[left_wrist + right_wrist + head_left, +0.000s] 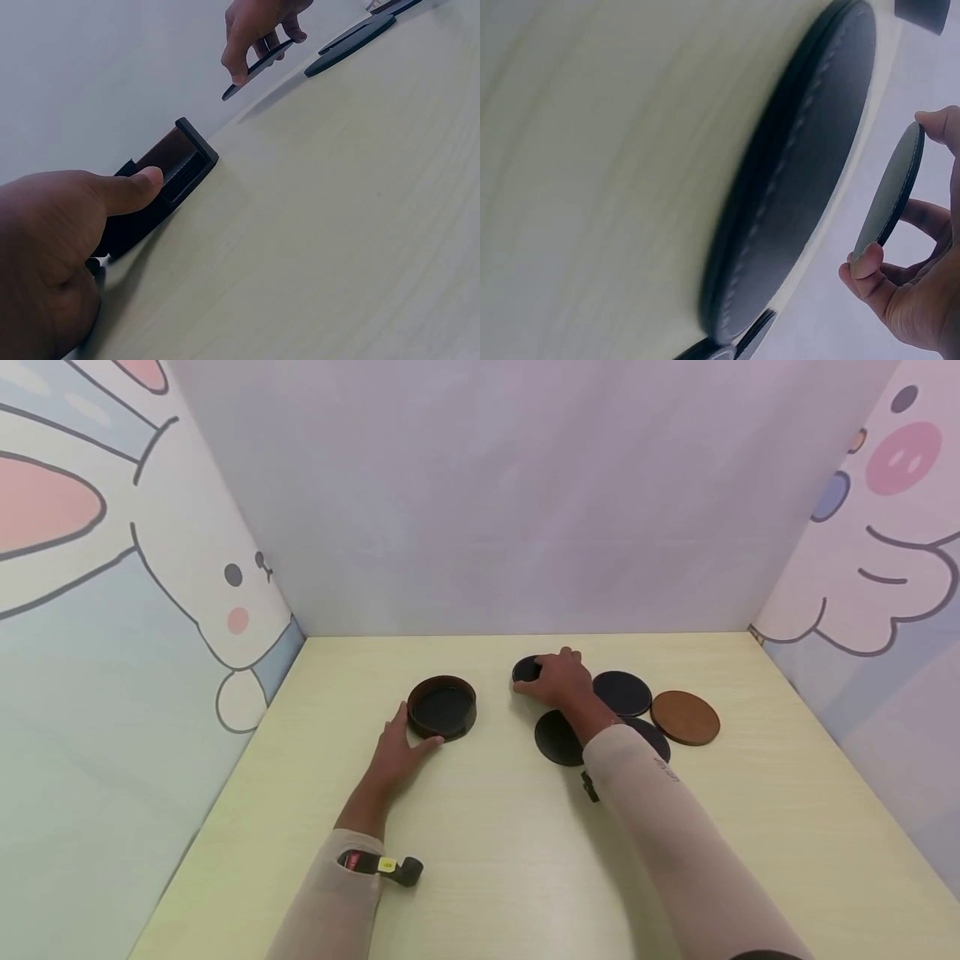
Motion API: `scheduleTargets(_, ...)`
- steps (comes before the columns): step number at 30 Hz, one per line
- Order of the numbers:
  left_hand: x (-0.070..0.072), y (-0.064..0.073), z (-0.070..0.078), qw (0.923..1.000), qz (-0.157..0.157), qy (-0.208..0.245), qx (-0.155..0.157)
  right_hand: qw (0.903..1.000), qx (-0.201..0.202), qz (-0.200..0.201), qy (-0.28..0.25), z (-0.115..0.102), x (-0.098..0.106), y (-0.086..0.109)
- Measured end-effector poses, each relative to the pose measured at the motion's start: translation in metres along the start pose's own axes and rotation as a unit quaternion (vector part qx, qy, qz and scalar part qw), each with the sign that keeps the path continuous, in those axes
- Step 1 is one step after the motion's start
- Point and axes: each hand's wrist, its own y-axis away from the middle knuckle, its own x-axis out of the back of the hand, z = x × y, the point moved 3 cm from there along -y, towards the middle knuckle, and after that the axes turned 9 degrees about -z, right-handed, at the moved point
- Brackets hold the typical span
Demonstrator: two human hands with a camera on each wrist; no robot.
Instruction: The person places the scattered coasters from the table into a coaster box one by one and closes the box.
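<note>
My left hand grips the near left side of a round dark coaster holder, its thumb on the front wall by a notch. The left wrist view shows that thumb against the holder, which stands upright on the table. To the right, my right hand pinches a round black coaster by its edges between thumb and fingers. The coaster is tilted and raised off the table, with pale stitching along its rim.
Below and right of the right hand lie several black coasters, one partly hidden by the arm. A brown coaster is at the far right of the group. A grey wall closes the table's back edge, with cartoon-printed panels on both sides.
</note>
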Motion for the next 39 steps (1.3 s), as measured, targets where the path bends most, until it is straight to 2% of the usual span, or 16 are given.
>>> scheduleTargets(20, 0.000, 0.004, 0.002, 1.0000, 0.003, -0.007, 0.003, 0.9972, 0.064, 0.038, -0.002, -0.056, -0.007, 0.017)
scheduleTargets(33, -0.001, 0.006, 0.001, 0.9999, 0.002, -0.008, 0.012, 0.9962, 0.082, 0.023, 0.017, -0.087, -0.019, 0.024)
scheduleTargets(39, -0.001, 0.008, 0.002, 0.9999, 0.002, -0.004, 0.013, 0.9949, 0.093, 0.027, 0.029, -0.101, -0.024, 0.026)
